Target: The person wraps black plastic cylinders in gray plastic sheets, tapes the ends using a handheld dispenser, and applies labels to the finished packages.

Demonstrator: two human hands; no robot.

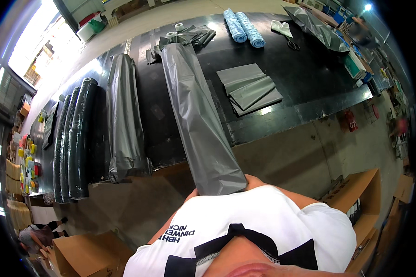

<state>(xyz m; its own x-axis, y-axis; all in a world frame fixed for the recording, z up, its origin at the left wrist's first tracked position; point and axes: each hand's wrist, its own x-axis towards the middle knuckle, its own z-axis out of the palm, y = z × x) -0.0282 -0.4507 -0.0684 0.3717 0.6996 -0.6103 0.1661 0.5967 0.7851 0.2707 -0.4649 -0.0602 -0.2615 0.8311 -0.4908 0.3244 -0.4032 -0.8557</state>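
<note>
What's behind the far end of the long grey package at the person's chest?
Beyond that end of the package, crumpled grey plastic lies on the black table, with two white rolls by it. Whatever the package itself covers there cannot be seen.

Dark block lettering (176, 233) in three short lines stands on the chest of the wearer's white shirt (259, 214), upside down in this view. A small red panel (350, 121), seen past the right part of the near edge of the tabletop (316, 94), bears pale characters. Dark print, too cut off or slanted to read, marks the cardboard box at right (363, 184) and the cardboard box at lower left (85, 249).
</note>
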